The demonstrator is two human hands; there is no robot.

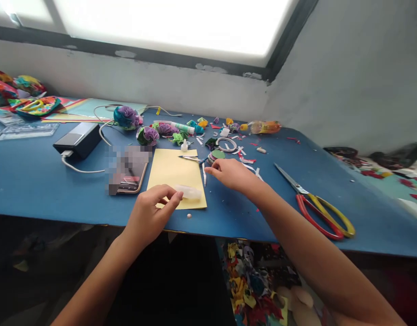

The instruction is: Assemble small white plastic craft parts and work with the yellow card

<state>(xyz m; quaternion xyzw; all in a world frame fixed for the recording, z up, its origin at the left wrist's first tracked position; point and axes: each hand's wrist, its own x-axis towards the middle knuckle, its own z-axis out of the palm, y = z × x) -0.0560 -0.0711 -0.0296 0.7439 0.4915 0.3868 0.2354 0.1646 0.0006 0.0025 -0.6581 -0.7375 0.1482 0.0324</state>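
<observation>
My left hand [155,210] is closed in a pinch at one end of a translucent white tube [190,192], blurred by motion over a yellow paper sheet [174,170]. My right hand [230,174] hovers past the sheet's right edge, thumb and fingers drawn together; whatever they may hold is hidden. Just beyond its fingers are a round stack with a green top [218,154] and small pointed scissors [191,158], partly covered. A thin white stick [204,175] lies beside the fingertips. Near the sheet's far edge stands a small white bottle [184,146].
Large scissors [308,194] with red and yellow handles lie at right. A phone [133,174] and a black box [78,140] with a white cable are at left. Behind are paper flowers [127,117], a tape roll [226,145], paper scraps and an orange-filled bottle [264,127].
</observation>
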